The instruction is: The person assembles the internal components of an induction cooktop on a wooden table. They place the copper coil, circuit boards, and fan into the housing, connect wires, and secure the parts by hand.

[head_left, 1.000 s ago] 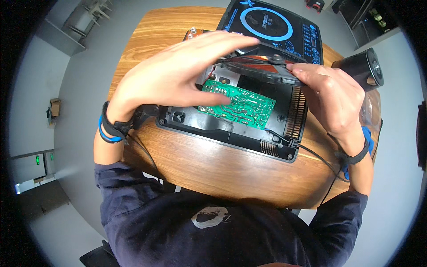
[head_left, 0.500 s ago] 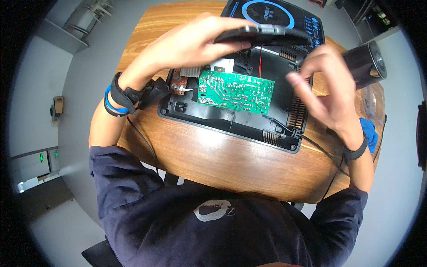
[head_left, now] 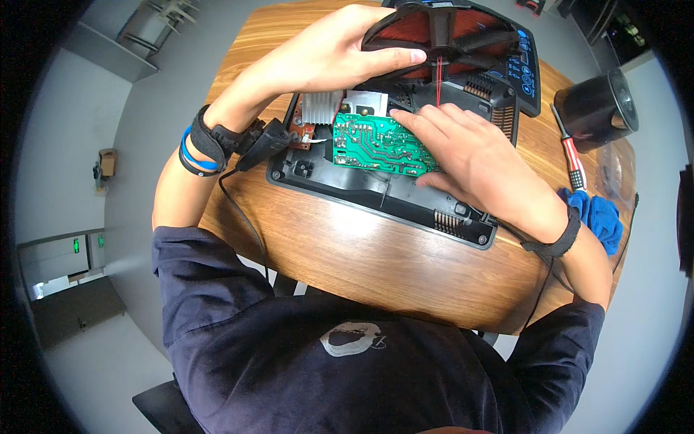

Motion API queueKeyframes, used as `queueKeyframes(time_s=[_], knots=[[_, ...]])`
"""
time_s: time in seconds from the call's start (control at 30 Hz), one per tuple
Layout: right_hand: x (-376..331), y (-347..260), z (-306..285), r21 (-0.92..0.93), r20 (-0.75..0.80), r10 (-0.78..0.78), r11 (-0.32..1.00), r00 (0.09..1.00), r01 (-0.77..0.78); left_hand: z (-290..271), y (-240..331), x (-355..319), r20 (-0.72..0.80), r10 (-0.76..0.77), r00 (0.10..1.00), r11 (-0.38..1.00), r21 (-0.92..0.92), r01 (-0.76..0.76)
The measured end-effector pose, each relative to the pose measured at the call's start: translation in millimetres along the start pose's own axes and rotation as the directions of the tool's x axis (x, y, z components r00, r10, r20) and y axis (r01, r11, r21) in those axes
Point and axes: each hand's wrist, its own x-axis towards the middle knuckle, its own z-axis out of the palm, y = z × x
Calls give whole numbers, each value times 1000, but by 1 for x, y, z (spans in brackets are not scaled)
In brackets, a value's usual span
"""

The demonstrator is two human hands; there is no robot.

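Note:
My left hand (head_left: 332,58) grips a round induction coil (head_left: 473,29) by its edge, thumb on the black spoked frame. The coil is tilted up, its underside with copper-red windings facing me. Thin red wires (head_left: 439,90) run from its middle down into a black cooktop base (head_left: 325,186). My right hand (head_left: 484,152) spans the right end of a green circuit board (head_left: 372,145), fingertips on the far edge and thumb at the near one. The board lies solder side up over the base. Beside it sit a finned heat sink (head_left: 322,110) and a small orange-brown board (head_left: 298,135).
A black glass cooktop panel (head_left: 526,72) lies behind the base, partly covered by the coil. On the right are a black cylinder (head_left: 593,108), a red-handled screwdriver (head_left: 572,155), a blue cloth (head_left: 596,217) and a clear plastic container (head_left: 619,170). Black cables hang over the table's (head_left: 347,253) near edge.
My left hand has tilted the coil from edge-on so its underside shows. My right hand has come down and left from the air onto the green circuit board.

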Motion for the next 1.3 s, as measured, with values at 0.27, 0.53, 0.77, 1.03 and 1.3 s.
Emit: queueKeyframes(time_s=[0.27, 0.53, 0.77, 1.03, 1.3], knots=[[-6, -8, -2, -52, 56, 21, 998, 998, -18, 8, -11, 0, 28, 32, 999, 999, 22, -33], [2, 17, -46, -270, -495, -115, 962, 861, -26, 14, -32, 8, 149, 114, 982, 984, 117, -132], [-2, 63, -30, 93, -140, 183, 981, 973, -171, 13, -38, 9, 151, 123, 981, 979, 146, -145], [-1, 63, -32, 19, -193, 150, 989, 970, -149, -5, -9, -56, -174, -95, 980, 872, 461, 166], [9, 53, -43, -5, -131, 152, 988, 980, -154, 19, -1, -70, -145, -38, 989, 680, 721, 132]])
